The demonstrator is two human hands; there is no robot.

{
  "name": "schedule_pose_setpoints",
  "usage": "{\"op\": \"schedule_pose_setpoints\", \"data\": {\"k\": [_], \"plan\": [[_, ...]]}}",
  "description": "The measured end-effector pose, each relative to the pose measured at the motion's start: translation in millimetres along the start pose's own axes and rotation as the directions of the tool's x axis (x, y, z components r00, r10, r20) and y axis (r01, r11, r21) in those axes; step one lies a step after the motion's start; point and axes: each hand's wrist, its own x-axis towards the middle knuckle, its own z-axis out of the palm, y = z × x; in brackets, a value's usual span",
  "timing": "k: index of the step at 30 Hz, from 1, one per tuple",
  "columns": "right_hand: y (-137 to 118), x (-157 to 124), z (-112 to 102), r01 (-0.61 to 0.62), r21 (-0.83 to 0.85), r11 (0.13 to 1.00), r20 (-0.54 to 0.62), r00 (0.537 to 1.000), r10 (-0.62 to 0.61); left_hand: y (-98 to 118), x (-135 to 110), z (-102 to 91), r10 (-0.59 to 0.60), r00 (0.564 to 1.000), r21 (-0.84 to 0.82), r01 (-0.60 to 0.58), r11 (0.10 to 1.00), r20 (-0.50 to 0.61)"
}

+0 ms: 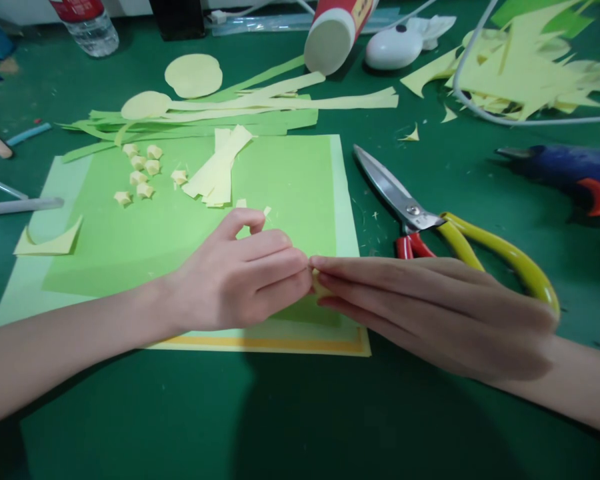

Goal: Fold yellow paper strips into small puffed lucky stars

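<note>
Over the green paper sheets (300, 180), my left hand (240, 273) and my right hand (445, 307) meet fingertip to fingertip. Between them they pinch a small pale-yellow paper piece (321, 285), mostly hidden by the fingers, so its folded shape cannot be made out. The left index finger is curled up apart from the other fingers. Beyond the left hand lie several small folded paper stars (145, 170) and a crossed bundle of pale-yellow paper strips (220, 167). Scissors (413, 210) with yellow handles lie just beyond my right hand, which partly covers them.
Long green and yellow paper strips (280, 103) lie behind the sheets. Paper scraps (525, 67) pile up at the back right, near a white cable (460, 93). A blue glue gun (570, 170) is at the right, a tipped paper cup (330, 43) and a bottle (93, 30) at the back.
</note>
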Motion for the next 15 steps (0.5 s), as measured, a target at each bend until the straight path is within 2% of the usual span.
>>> {"op": "schedule_pose_setpoints", "data": {"k": [6,11,15], "plan": [[-1.8,1.3,-1.1,-0.007,0.083,0.997,0.014,1.0,0.006,-0.2,0.2,-1.9,0.03,0.999,-0.035,-0.029,0.999,0.028],[-3.4,4.3,-3.3,-0.016,0.022,1.0,0.08,0.997,0.015,-1.0,0.0,-3.0,0.088,0.996,-0.046,-0.087,0.995,0.024],[-2.7,3.3,0.9,0.094,-0.17,0.981,-0.056,0.993,-0.104,-1.1,-0.4,-2.0,0.066,0.997,-0.066,-0.064,0.996,0.028]]}}
